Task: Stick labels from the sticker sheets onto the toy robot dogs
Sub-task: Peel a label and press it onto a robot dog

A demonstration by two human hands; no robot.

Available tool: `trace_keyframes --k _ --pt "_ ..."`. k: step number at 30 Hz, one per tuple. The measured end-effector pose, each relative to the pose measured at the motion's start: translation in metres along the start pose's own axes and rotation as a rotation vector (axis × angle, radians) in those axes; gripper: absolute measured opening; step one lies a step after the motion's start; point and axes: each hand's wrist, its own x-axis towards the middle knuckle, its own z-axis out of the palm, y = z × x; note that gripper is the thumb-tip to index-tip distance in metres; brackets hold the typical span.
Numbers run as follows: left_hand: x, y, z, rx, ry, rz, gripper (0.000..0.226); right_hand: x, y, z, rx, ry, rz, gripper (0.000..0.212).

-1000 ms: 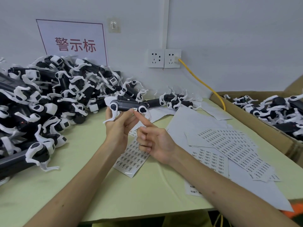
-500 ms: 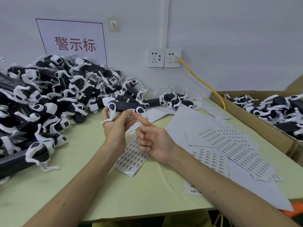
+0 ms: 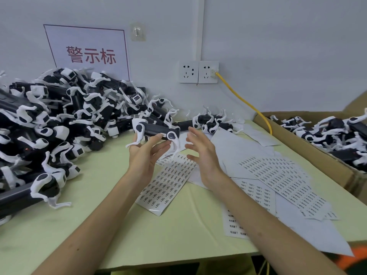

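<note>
The toy robot dog (image 3: 156,131) sits up off the counter (image 3: 95,211), lying sideways in the left hand (image 3: 146,155), whose fingers (image 3: 157,146) and thumb curl under and round its dark body. A small white label (image 3: 163,134) shows on the body, close to the leg joint on the right.

A second ago the right forefinger was pressing on that spot. Now the right hand (image 3: 201,150) has come away and hangs just beside the dog, not touching it, its fingers (image 3: 193,133) spread wide and holding nothing. From here that looks like the label is down and rubbed on, so this dog is probably finished.

Below the hands lies a sticker sheet (image 3: 165,183) with rows of labels, and more sheets (image 3: 278,175) fan out to the right. A big pile of dogs (image 3: 51,124) crowds the left of the counter against the wall; a cardboard box (image 3: 309,153) on the right holds others. I would guess the held dog goes there next, then the free hand reaches for another label.
</note>
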Motion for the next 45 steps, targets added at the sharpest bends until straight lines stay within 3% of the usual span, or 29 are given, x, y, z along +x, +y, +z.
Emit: trace_keyframes --k 4,9,14,17,23,26,28,30,33,35,39,45 --pt "-0.003 0.0 0.002 0.042 -0.073 -0.014 0.029 -0.003 -0.002 0.006 -0.027 -0.142 0.007 0.023" --pt "-0.008 0.002 0.003 0.16 -0.127 0.031 0.017 -0.005 0.003 0.008 -0.034 -0.141 -0.032 0.023" --pt "-0.008 -0.001 0.003 0.255 -0.089 0.078 0.039 -0.004 0.008 0.008 -0.045 -0.171 -0.037 0.029" --pt "-0.009 -0.002 0.002 0.281 -0.133 0.103 0.042 -0.001 0.012 0.007 -0.108 -0.185 -0.052 0.031" --pt "-0.007 -0.006 0.002 0.404 -0.128 0.099 0.031 0.005 0.01 0.003 -0.169 -0.142 0.006 0.033" --pt "-0.001 -0.006 -0.004 0.521 -0.071 0.033 0.035 0.016 0.0 -0.007 -0.105 -0.013 0.182 0.031" --pt "0.003 -0.007 -0.008 0.556 -0.034 0.027 0.034 0.023 -0.01 -0.023 0.022 0.106 0.327 0.032" --pt "0.006 -0.006 -0.01 0.551 -0.005 0.032 0.027 0.031 -0.023 -0.048 0.292 0.204 0.354 0.036" --pt "0.009 -0.004 -0.012 0.524 0.025 0.017 0.022 0.039 -0.048 -0.1 0.971 0.249 0.05 0.058" --pt "0.01 -0.006 -0.012 0.518 0.026 0.006 0.021 0.04 -0.062 -0.133 1.15 0.2 -0.186 0.064" --pt "0.009 -0.01 -0.009 0.545 0.004 -0.004 0.019 0.038 -0.05 -0.139 0.946 0.335 -0.092 0.048" --pt "0.011 -0.009 -0.019 0.854 0.008 0.161 0.02 0.038 -0.049 -0.111 0.751 0.311 0.0 0.041"
